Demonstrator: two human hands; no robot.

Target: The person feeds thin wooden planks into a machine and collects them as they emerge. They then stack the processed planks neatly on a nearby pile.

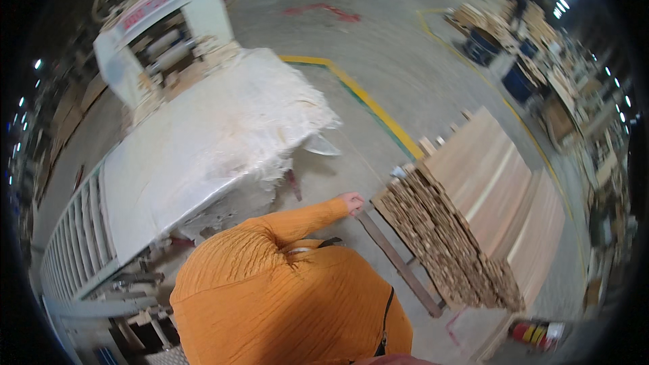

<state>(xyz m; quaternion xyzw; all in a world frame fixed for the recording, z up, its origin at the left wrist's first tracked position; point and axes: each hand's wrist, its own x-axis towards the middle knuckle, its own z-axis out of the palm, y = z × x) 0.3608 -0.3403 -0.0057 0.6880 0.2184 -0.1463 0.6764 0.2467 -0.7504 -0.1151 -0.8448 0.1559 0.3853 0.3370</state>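
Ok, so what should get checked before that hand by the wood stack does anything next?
1. Hand reaches the end of the dark metal rail: ok.
2. Hand has a firm hold on the rail: cannot tell, too small to see.
3. Stack of wood strips sits level and is not leaning: ok.
4. Pale boards lie flat beside the stack: ok.
5. Floor by the stack's near corner: a red and yellow cylinder lies there, not ok.
6. The other hand: out of view, cannot tell.
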